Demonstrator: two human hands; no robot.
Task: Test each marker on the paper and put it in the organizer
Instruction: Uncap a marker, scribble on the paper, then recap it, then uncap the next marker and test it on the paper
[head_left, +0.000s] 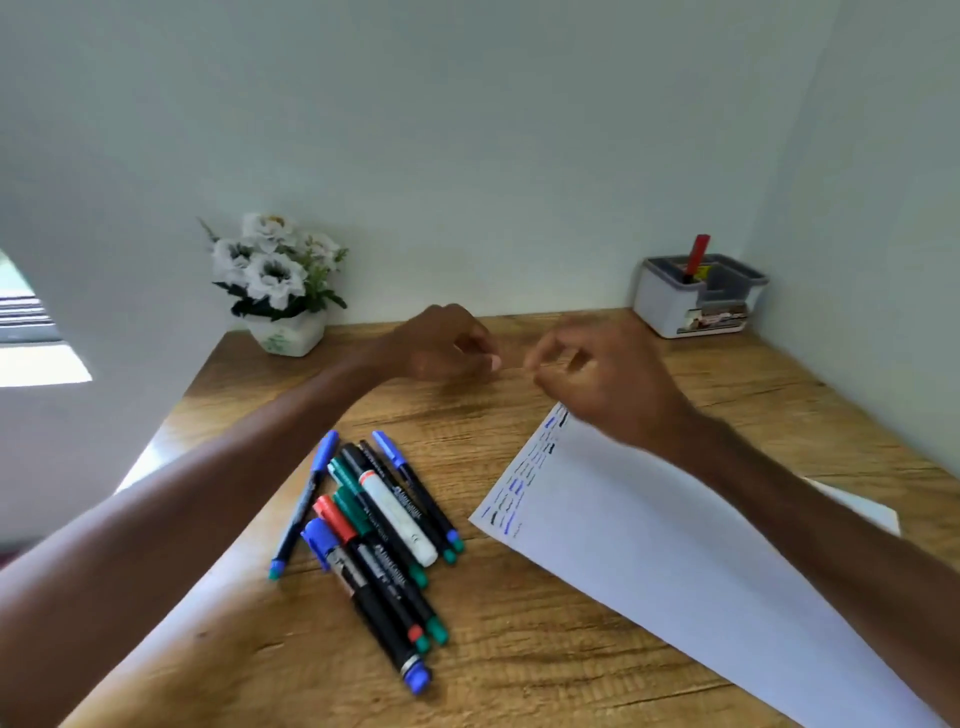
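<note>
Several markers (374, 535) with blue, green, red and white caps lie in a pile on the wooden desk (519, 649). A white paper (675, 561) with short blue and black test strokes along its left edge lies to their right. The grey and white organizer (698, 299) stands at the back right corner with one red marker (696, 257) upright in it. My left hand (447, 345) and my right hand (597, 374) hover close together above the desk's far middle, blurred. Their fingers are loosely curled and I see nothing in either.
A white pot of white flowers (278, 283) stands at the back left of the desk. Walls close the desk in at the back and on the right. A second white sheet (862, 506) shows under my right forearm.
</note>
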